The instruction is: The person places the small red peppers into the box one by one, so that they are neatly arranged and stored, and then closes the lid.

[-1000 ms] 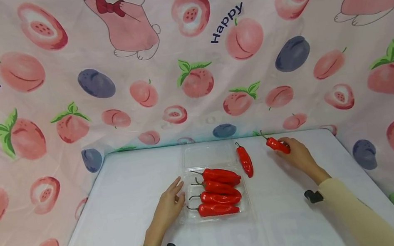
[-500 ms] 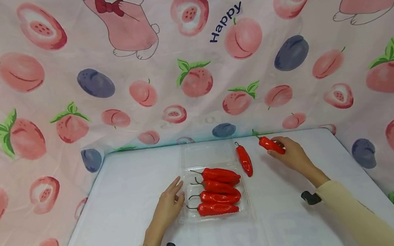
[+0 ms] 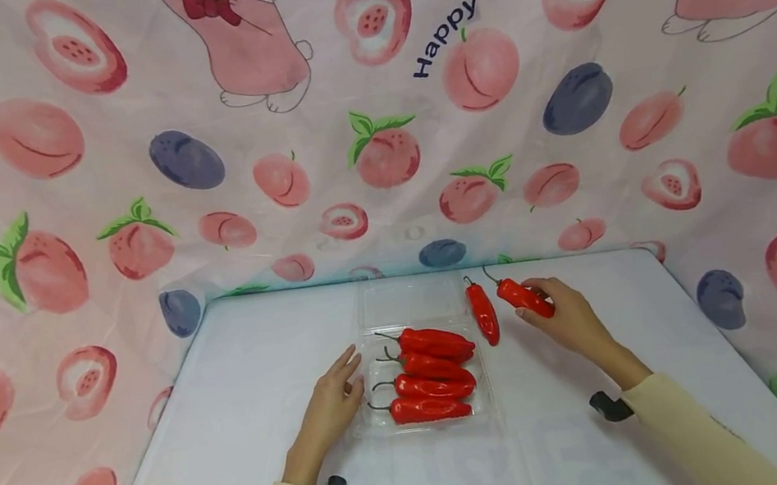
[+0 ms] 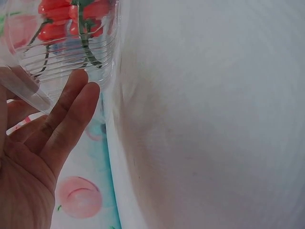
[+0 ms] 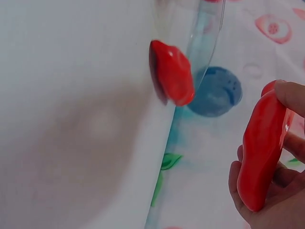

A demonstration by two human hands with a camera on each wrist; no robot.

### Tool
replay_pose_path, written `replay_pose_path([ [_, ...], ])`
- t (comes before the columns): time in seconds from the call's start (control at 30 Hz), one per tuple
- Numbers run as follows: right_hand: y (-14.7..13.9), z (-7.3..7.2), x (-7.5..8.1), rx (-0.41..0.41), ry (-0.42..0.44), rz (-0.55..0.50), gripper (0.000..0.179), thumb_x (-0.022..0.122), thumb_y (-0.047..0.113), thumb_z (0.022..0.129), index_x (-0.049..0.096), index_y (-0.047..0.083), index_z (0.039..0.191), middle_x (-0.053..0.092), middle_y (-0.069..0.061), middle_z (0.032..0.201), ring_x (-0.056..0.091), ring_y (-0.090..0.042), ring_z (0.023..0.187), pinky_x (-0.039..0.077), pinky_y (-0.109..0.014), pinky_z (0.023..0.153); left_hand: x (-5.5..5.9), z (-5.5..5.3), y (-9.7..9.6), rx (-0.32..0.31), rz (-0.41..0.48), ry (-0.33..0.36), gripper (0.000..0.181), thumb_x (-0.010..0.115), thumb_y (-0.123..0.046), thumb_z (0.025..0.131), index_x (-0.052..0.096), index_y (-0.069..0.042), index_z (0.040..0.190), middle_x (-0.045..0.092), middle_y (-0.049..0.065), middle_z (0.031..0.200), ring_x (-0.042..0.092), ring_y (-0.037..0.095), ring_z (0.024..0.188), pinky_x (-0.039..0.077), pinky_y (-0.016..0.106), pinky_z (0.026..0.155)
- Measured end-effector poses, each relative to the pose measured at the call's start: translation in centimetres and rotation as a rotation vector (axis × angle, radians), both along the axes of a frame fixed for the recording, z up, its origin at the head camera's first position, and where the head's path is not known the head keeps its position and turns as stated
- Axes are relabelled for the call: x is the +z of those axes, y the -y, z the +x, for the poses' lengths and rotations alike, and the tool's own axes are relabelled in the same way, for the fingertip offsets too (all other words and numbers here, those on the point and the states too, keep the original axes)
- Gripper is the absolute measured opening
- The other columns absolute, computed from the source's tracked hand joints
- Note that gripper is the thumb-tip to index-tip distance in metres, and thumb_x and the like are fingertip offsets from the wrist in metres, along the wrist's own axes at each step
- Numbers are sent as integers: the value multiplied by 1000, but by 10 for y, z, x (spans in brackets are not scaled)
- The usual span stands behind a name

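My right hand point(image 3: 569, 319) pinches a red chili pepper point(image 3: 523, 298) between thumb and fingers, held above the table with its stem toward the back; the right wrist view shows the same pepper point(image 5: 261, 148) up close. Just left of it, another red pepper point(image 3: 483, 314) lies on the table. My left hand point(image 3: 333, 405) has its fingers extended beside the left wall of a clear plastic clamshell box point(image 3: 487, 407). In the left wrist view, two fingertips point(image 4: 90, 95) are right at the ribbed box wall point(image 4: 66, 62). Several red peppers point(image 3: 430, 408) lie in a row in the box, stems to the left.
The box's clear lid point(image 3: 412, 304) lies folded open toward the back. The white table point(image 3: 246, 395) ends at a fruit-print cloth point(image 3: 322, 194) that hangs behind and at both sides.
My right hand has moved left and slightly nearer with the pepper, closer to the one lying on the table. The left hand has stayed at the box.
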State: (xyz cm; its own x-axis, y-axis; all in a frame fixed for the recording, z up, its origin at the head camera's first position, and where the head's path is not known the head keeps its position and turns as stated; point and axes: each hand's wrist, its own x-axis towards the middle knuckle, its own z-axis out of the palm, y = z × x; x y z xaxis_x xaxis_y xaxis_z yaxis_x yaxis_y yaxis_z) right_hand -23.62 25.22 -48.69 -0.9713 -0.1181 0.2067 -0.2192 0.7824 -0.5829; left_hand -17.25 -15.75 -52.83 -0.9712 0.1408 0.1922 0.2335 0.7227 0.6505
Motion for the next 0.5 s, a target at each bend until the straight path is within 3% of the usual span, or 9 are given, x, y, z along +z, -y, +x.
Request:
replay_pose_path([
  [0.5, 24, 22, 8, 69, -22, -54, 56, 74, 30, 87, 53, 13, 136, 60, -11, 126, 58, -28, 109, 58, -48, 84, 0, 0, -1, 18, -19, 7, 45, 62, -12, 93, 57, -3, 137, 46, 6, 153, 53, 1, 68, 48, 17, 60],
])
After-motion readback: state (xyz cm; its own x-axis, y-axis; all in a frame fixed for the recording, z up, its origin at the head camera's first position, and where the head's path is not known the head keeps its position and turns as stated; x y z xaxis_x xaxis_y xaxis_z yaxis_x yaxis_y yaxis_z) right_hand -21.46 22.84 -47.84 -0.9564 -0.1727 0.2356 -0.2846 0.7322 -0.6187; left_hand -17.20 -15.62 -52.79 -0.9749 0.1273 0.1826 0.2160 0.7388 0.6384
